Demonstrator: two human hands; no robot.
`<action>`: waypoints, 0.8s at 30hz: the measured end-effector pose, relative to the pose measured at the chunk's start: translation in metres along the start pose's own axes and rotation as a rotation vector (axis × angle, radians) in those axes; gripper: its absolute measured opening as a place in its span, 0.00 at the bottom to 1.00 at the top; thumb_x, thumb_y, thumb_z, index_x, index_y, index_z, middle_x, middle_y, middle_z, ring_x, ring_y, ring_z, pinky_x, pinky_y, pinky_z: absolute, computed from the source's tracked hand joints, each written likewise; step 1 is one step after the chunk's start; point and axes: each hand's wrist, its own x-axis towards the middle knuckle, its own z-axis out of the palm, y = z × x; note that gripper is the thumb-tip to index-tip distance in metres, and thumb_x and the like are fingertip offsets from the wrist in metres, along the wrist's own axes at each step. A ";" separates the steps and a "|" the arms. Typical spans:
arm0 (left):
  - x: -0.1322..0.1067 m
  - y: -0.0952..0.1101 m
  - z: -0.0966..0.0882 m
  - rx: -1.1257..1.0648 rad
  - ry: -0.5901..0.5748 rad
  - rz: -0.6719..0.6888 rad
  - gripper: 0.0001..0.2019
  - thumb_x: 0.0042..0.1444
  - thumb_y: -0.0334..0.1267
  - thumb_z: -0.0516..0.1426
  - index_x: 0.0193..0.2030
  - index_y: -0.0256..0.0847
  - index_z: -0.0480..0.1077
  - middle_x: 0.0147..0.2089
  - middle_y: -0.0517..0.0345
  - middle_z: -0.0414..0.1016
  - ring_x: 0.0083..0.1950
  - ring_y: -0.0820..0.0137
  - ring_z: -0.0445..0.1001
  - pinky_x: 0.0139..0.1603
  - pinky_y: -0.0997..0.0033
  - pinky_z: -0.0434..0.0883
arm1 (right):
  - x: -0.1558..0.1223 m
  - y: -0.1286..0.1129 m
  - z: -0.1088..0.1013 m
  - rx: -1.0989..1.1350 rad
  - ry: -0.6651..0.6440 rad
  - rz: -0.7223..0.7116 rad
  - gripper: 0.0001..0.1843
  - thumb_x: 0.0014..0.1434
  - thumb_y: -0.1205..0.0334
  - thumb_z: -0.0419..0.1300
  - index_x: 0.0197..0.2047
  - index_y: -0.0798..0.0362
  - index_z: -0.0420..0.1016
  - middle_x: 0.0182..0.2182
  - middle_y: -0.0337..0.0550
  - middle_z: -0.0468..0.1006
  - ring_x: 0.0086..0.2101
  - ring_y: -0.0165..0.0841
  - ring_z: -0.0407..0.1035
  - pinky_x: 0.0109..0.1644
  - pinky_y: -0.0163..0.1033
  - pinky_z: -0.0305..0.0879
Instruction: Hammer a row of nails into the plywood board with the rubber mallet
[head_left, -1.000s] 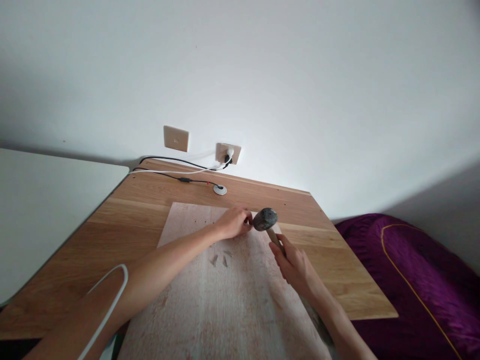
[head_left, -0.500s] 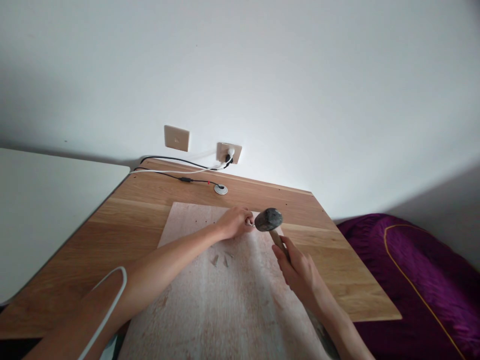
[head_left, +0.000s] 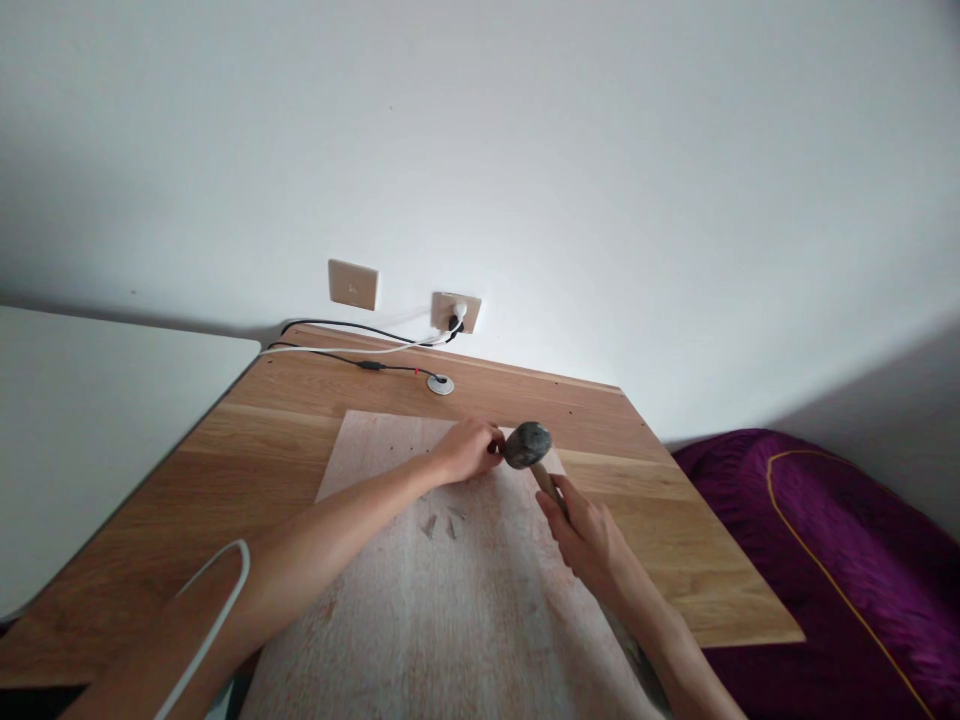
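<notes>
My right hand is wrapped round the wooden handle of a rubber mallet with a dark, worn head. My left hand is pinched close to the far edge of a pale wooden board. Its fingertips hold a small metal fastener, now mostly hidden by the fingers and the mallet head. The mallet head is right beside those fingertips; whether it touches the fastener I cannot tell. Several loose metal fasteners, like screws or nails, lie on the board below my left wrist.
The board rests on a wooden tabletop. Behind it are a round cable grommet, black and white cables and a wall socket. A white panel stands at left, purple fabric at right. A white cord crosses my left forearm.
The mallet head has moved slightly left, closer to my left fingertips, and now covers more of the fastener. My left hand keeps its place on the board. The view has tilted up slightly.
</notes>
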 end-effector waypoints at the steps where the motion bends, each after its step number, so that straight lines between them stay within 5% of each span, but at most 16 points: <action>1: 0.000 0.000 0.000 -0.007 -0.004 0.011 0.08 0.55 0.27 0.60 0.31 0.40 0.81 0.34 0.55 0.81 0.36 0.66 0.76 0.37 0.71 0.64 | 0.000 0.000 0.000 0.002 0.017 0.017 0.23 0.72 0.42 0.46 0.51 0.50 0.72 0.20 0.34 0.73 0.14 0.34 0.67 0.20 0.36 0.61; 9: 0.000 0.000 -0.001 -0.025 -0.012 -0.031 0.06 0.54 0.28 0.61 0.34 0.39 0.82 0.35 0.55 0.81 0.36 0.66 0.76 0.37 0.72 0.65 | 0.001 -0.001 0.002 0.014 0.016 0.034 0.23 0.71 0.43 0.48 0.50 0.51 0.74 0.20 0.37 0.76 0.15 0.34 0.68 0.21 0.36 0.61; 14: 0.001 0.002 -0.002 -0.020 -0.029 -0.048 0.04 0.53 0.30 0.64 0.34 0.39 0.82 0.37 0.54 0.81 0.38 0.65 0.77 0.38 0.71 0.67 | -0.004 -0.008 -0.002 0.069 0.150 0.082 0.27 0.71 0.40 0.47 0.54 0.52 0.72 0.16 0.32 0.70 0.14 0.33 0.65 0.20 0.35 0.60; 24: -0.002 0.004 -0.003 0.030 -0.035 -0.017 0.08 0.57 0.28 0.61 0.39 0.40 0.82 0.41 0.54 0.83 0.40 0.65 0.79 0.41 0.71 0.68 | 0.001 0.006 0.011 0.063 0.078 0.083 0.23 0.72 0.42 0.46 0.49 0.51 0.71 0.17 0.33 0.71 0.13 0.32 0.65 0.20 0.35 0.59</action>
